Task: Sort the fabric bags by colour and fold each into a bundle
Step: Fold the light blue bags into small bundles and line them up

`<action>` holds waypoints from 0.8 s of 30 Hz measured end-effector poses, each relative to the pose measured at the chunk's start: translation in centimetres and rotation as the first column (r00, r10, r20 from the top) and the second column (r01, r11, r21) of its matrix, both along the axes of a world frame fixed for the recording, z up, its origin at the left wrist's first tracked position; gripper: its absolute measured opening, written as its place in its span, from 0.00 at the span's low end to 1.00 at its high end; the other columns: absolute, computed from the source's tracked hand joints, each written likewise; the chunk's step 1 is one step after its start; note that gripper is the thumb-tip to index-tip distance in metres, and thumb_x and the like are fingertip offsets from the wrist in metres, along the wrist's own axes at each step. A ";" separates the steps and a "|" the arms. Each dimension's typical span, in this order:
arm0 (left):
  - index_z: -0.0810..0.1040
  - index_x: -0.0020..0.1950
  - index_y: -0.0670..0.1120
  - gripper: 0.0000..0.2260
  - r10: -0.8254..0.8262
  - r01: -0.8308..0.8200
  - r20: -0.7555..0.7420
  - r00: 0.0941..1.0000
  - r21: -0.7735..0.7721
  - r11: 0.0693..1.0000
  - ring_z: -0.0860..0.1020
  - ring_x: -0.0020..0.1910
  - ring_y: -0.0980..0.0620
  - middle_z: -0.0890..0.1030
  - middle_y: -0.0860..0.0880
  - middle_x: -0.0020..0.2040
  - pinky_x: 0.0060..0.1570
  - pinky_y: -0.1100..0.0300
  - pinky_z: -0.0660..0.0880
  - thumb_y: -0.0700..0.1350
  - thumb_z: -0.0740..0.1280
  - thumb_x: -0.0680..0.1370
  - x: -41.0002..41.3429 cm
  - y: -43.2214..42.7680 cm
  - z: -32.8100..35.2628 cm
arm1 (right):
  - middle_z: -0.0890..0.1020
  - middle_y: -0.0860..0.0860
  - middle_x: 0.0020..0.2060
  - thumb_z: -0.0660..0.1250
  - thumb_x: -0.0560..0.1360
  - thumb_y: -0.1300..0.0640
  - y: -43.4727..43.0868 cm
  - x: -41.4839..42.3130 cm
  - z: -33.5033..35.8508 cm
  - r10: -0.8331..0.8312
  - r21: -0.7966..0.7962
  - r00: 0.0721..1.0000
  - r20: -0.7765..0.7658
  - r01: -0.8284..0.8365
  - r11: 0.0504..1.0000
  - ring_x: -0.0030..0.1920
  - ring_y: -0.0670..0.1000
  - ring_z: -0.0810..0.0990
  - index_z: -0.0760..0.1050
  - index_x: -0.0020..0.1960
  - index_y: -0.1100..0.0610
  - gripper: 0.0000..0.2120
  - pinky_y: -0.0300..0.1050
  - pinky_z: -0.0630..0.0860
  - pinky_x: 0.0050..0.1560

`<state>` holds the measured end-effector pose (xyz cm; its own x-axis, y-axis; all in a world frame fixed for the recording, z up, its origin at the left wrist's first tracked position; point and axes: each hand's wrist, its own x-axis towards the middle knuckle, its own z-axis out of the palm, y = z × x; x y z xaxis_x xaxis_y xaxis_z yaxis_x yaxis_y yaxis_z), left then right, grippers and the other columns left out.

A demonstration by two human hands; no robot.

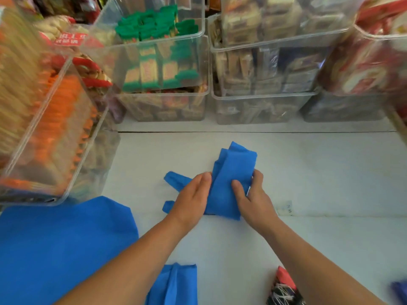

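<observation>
A blue fabric bag (231, 170), folded into a narrow strip, lies in the middle of the white table (319, 172). Its two handles stick out to the left under my left hand. My left hand (191, 199) lies flat with straight fingers on the bag's left side. My right hand (251, 194) grips the strip's right edge, thumb on top and fingers curled round it. A larger blue bag (61, 245) lies spread out at the near left. Another folded blue bag (176, 285) sits at the bottom edge between my forearms.
Clear plastic bins of packaged goods (158, 69) (268, 69) line the back of the table, and one (44, 119) stands at the left. A red and black bundle (284, 287) lies at the bottom right, next to a dark blue item (399, 290) at the edge.
</observation>
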<state>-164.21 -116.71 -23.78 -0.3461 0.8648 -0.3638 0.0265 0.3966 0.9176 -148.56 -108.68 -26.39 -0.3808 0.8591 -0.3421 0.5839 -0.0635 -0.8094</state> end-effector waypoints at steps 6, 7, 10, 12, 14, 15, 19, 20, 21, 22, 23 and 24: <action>0.75 0.66 0.50 0.12 -0.117 0.128 -0.551 0.826 -0.020 0.992 0.77 0.57 0.54 0.79 0.54 0.57 0.60 0.51 0.75 0.51 0.64 0.84 -0.8 1.0 -5.3 | 0.80 0.48 0.43 0.59 0.83 0.43 4.0 -3.1 -0.6 0.074 0.169 0.969 0.238 -0.116 0.979 0.39 0.52 0.80 0.44 0.81 0.46 0.34 0.49 0.74 0.38; 0.75 0.66 0.48 0.13 -0.099 0.119 -0.603 0.792 -0.007 0.993 0.76 0.57 0.52 0.78 0.53 0.57 0.59 0.52 0.74 0.50 0.65 0.83 -1.0 1.2 -5.8 | 0.78 0.46 0.39 0.60 0.83 0.43 4.7 -3.6 -0.5 0.098 0.193 0.957 0.273 -0.154 0.969 0.36 0.50 0.79 0.40 0.82 0.45 0.37 0.48 0.72 0.34; 0.73 0.69 0.50 0.17 -0.028 0.080 -0.621 0.783 0.057 0.995 0.74 0.57 0.55 0.75 0.56 0.58 0.59 0.55 0.74 0.48 0.69 0.81 -1.3 1.5 -6.8 | 0.80 0.48 0.39 0.54 0.84 0.39 7.1 -5.0 -0.2 0.182 0.202 0.908 0.377 -0.272 0.941 0.36 0.51 0.79 0.36 0.82 0.43 0.36 0.48 0.72 0.35; 0.66 0.78 0.53 0.27 0.007 0.052 -0.603 0.797 0.080 0.995 0.72 0.62 0.60 0.74 0.58 0.66 0.64 0.61 0.71 0.48 0.70 0.80 -1.3 1.6 -7.6 | 0.82 0.51 0.44 0.52 0.84 0.37 9.3 -5.8 -0.3 0.216 0.140 0.882 0.418 -0.298 0.944 0.39 0.55 0.83 0.46 0.82 0.42 0.30 0.51 0.78 0.42; 0.57 0.83 0.55 0.35 0.027 0.032 -0.588 0.809 0.090 0.995 0.67 0.69 0.62 0.66 0.57 0.77 0.69 0.64 0.66 0.48 0.72 0.80 -1.3 1.7 -8.1 | 0.83 0.55 0.42 0.54 0.84 0.40 11.2 -6.2 -0.8 0.247 0.009 0.898 0.365 -0.269 0.963 0.33 0.57 0.84 0.58 0.75 0.42 0.21 0.54 0.83 0.39; 0.56 0.83 0.56 0.37 0.019 0.044 -0.615 0.788 0.087 0.995 0.65 0.72 0.61 0.62 0.56 0.80 0.70 0.63 0.65 0.48 0.72 0.79 -1.4 1.8 -8.3 | 0.82 0.56 0.41 0.57 0.84 0.42 11.9 -6.2 -1.1 0.248 -0.044 0.917 0.312 -0.246 0.968 0.30 0.57 0.84 0.62 0.71 0.42 0.17 0.52 0.83 0.34; 0.69 0.77 0.51 0.27 -0.103 0.301 -0.861 0.498 0.061 0.952 0.61 0.80 0.48 0.60 0.49 0.83 0.74 0.44 0.67 0.46 0.73 0.79 -2.0 2.2 -9.4 | 0.82 0.52 0.49 0.59 0.83 0.44 12.3 -5.7 -2.6 0.219 0.023 0.935 0.279 -0.235 0.972 0.37 0.55 0.83 0.68 0.68 0.40 0.13 0.49 0.81 0.37; 0.72 0.75 0.49 0.22 -0.144 0.345 -0.881 0.451 0.023 0.938 0.58 0.81 0.48 0.60 0.49 0.83 0.75 0.39 0.65 0.48 0.70 0.81 -2.3 2.4 -9.5 | 0.81 0.51 0.52 0.58 0.83 0.42 12.2 -5.5 -3.0 0.221 0.109 0.908 0.355 -0.275 0.955 0.44 0.55 0.82 0.68 0.69 0.39 0.15 0.50 0.80 0.43; 0.74 0.74 0.49 0.20 -0.175 0.361 -0.883 0.435 -0.007 0.933 0.54 0.83 0.49 0.59 0.49 0.83 0.76 0.38 0.61 0.51 0.64 0.83 -2.5 2.5 -9.4 | 0.79 0.50 0.54 0.57 0.83 0.38 12.2 -5.4 -3.2 0.214 0.185 0.874 0.436 -0.320 0.929 0.48 0.55 0.80 0.67 0.69 0.38 0.16 0.50 0.78 0.48; 0.74 0.75 0.49 0.21 -0.215 0.362 -0.872 0.439 -0.047 0.931 0.50 0.83 0.50 0.57 0.49 0.84 0.78 0.38 0.57 0.55 0.58 0.85 -2.7 2.6 -9.1 | 0.76 0.49 0.55 0.56 0.82 0.35 12.3 -5.2 -3.4 0.204 0.236 0.846 0.493 -0.356 0.904 0.51 0.55 0.79 0.67 0.69 0.37 0.18 0.51 0.77 0.50; 0.73 0.76 0.49 0.24 -0.264 0.358 -0.864 0.429 -0.105 0.928 0.46 0.84 0.52 0.55 0.49 0.84 0.80 0.41 0.51 0.58 0.53 0.85 -2.7 2.6 -8.6 | 0.73 0.49 0.55 0.55 0.81 0.33 12.4 -5.2 -3.6 0.203 0.266 0.833 0.515 -0.380 0.886 0.53 0.55 0.78 0.66 0.69 0.36 0.19 0.51 0.76 0.50; 0.71 0.77 0.48 0.28 -0.309 0.360 -0.866 0.393 -0.164 0.918 0.41 0.83 0.53 0.53 0.48 0.85 0.81 0.44 0.45 0.61 0.49 0.84 -2.5 2.7 -8.0 | 0.71 0.48 0.54 0.55 0.81 0.32 12.5 -5.1 -3.8 0.212 0.279 0.830 0.515 -0.396 0.875 0.54 0.55 0.77 0.66 0.69 0.36 0.19 0.51 0.76 0.50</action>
